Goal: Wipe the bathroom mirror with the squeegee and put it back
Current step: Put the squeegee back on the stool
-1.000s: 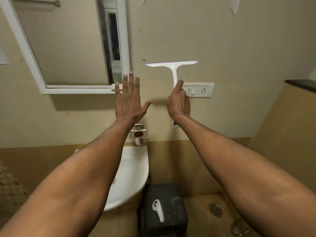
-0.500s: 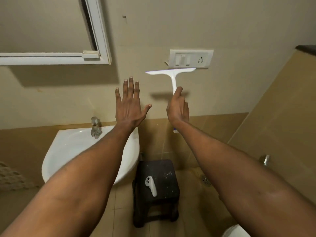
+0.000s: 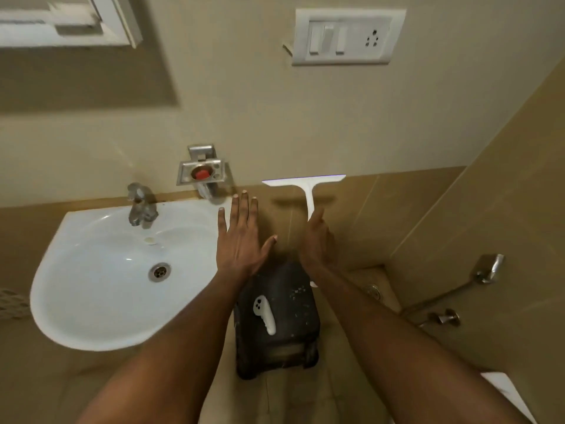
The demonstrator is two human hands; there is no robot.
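Head view: our right hand (image 3: pixel 316 240) grips the handle of the white plastic T-shaped squeegee (image 3: pixel 305 186), blade up, above the black plastic stool (image 3: pixel 284 325). Our left hand (image 3: pixel 241 237) is spread flat, empty. White-framed mirror (image 3: pixel 70 29) well apart, upper left. We judge wiping finished; putting back remains.

Bare wall mid-frame between mirror frame (image 3: pixel 70 29) upper left and switch plate (image 3: pixel 348 36) upper right: open passage. Sink (image 3: pixel 91 301) fills left, tap (image 3: pixel 141 206) and soap holder (image 3: pixel 201 174) behind it. Black stool (image 3: pixel 293 304) lower center, floor strip at its right free; hose tap (image 3: pixel 486 270) at right wall.
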